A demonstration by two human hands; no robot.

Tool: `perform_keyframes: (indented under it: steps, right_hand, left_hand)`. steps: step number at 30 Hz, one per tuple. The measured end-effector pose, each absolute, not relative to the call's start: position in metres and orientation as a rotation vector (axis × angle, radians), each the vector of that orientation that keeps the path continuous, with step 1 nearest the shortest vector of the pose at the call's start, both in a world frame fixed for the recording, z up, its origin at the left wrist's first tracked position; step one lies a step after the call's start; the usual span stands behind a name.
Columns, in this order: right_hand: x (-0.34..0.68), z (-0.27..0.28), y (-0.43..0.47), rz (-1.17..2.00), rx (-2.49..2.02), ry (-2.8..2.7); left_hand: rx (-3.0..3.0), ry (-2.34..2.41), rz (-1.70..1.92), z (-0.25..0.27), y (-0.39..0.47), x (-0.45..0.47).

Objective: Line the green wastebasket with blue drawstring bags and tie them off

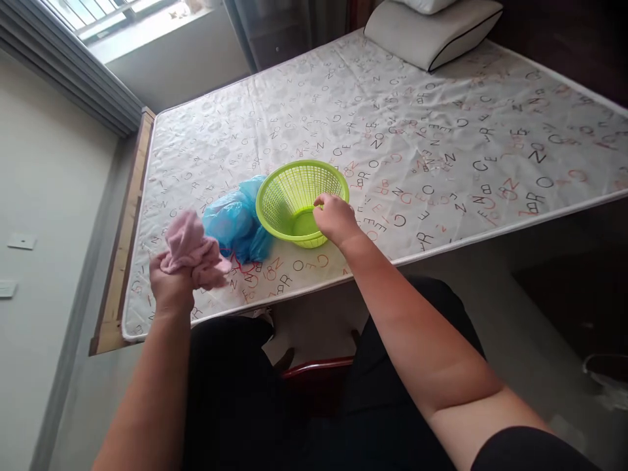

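Observation:
A crumpled pink cloth (189,248), soft like a towel, is bunched in my left hand (169,281), raised above the near left part of the mattress. My right hand (337,219) is closed at the near right rim of a lime-green plastic basket (279,226). Its fingers curl over the rim, and the hand hides the spot where they meet it. No item shows inside the basket, though my hand covers part of it. Against the basket's left side rests a blue plastic bag (230,219), bulging, with a red strip at its near edge.
The letter-printed mattress (426,157) lies on a wooden bed frame (120,261). A pillow (432,33) is at its far end. Between my knees is part of a dark red seat (318,369). A grey curtain (73,65) hangs by the window at upper left.

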State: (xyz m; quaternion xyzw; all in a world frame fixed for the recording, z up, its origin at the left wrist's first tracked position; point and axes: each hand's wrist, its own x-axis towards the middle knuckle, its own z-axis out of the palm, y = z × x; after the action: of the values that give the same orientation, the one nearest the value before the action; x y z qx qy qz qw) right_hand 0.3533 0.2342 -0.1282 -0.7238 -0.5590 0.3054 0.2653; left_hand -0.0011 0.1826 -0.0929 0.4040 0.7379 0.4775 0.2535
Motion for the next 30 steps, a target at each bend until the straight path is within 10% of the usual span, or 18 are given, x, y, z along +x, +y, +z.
perform_keyframes:
  steps: [4,7,17,30]
  right_hand:
    - [0.348,-0.120,0.229,0.818,-1.909,-1.467]
    - [0.348,-0.111,0.226,0.768,-1.680,-1.369]
    - [0.355,-0.117,0.229,0.595,-1.541,-1.411]
    - [0.344,-0.141,0.206,1.335,-1.613,-2.272]
  left_hand:
    - [1.453,1.576,1.683,-0.053,0.191,0.072]
    - [1.682,1.347,0.973,-0.051,0.198,0.110]
    - [0.831,1.501,0.885,-0.169,0.200,0.113]
    - [0.751,1.192,0.851,-0.177,0.205,0.146]
